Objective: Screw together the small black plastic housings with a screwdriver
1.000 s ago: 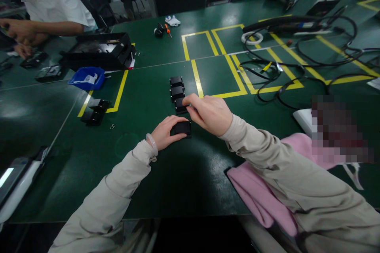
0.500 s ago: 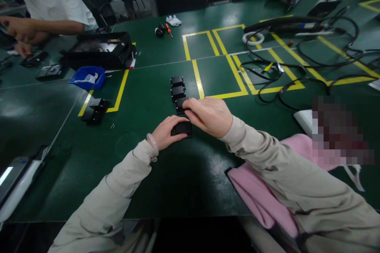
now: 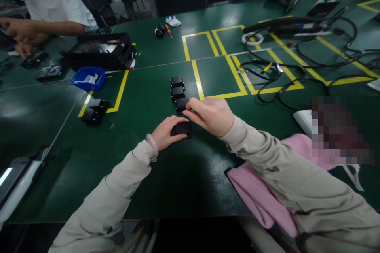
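My left hand [image 3: 164, 132] grips a small black block [image 3: 183, 128] lying on the table, thumb on its near side and fingers on its far side. My right hand [image 3: 212, 115] is just beyond that block, with thumb and forefinger drawn together in a pinch. Whatever lies between those fingertips is too small or hidden to make out. The forefinger overlaps the right end of another black block [image 3: 181, 104]; contact is unclear. Farther off, two similar blocks, a middle one [image 3: 177, 93] and a far one [image 3: 177, 82], continue the row, with small shiny bits at their sides.
To the left are more black blocks [image 3: 95, 112], tiny screws [image 3: 112, 126], a blue tray [image 3: 88, 78] and a black case [image 3: 97, 51]. A co-worker's hand [image 3: 25, 50] is beyond. Cables [image 3: 285, 65] and pink cloth [image 3: 261, 193] occupy the right. A screwdriver [image 3: 168, 31] lies far back.
My right fingertips have shifted slightly right, uncovering more of the nearest block in the row. My left hand keeps its grip on its block in the same place.
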`<act>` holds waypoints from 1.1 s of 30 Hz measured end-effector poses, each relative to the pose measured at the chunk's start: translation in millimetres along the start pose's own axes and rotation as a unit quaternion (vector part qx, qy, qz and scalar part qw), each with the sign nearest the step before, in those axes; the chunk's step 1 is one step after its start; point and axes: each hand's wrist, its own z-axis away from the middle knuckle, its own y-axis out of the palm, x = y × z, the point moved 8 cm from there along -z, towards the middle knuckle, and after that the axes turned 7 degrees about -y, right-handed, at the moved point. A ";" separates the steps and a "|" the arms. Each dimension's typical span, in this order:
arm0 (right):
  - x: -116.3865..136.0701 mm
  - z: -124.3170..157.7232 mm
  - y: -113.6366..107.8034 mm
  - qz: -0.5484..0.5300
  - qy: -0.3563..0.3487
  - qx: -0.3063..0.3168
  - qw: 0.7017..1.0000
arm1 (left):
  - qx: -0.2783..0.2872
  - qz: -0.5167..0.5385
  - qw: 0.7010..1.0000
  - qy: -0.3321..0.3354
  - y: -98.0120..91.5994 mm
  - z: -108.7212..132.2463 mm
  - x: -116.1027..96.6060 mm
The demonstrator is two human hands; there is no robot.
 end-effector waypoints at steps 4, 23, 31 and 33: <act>0.1 -0.1 -3.1 -0.011 -0.004 -0.026 1.000 | 0.006 0.007 1.000 -0.001 0.5 -0.3 -0.6; -3.4 0.8 -4.3 -0.003 0.002 -0.037 0.999 | 0.011 0.010 1.000 -0.002 -0.6 0.2 -2.4; -3.5 0.9 -3.3 -0.001 0.008 -0.022 1.000 | 0.006 0.011 1.000 0.001 -1.2 0.3 -2.8; -2.6 0.9 -4.6 -0.007 0.007 -0.025 1.000 | 0.007 0.011 1.000 0.000 -0.9 0.1 -2.4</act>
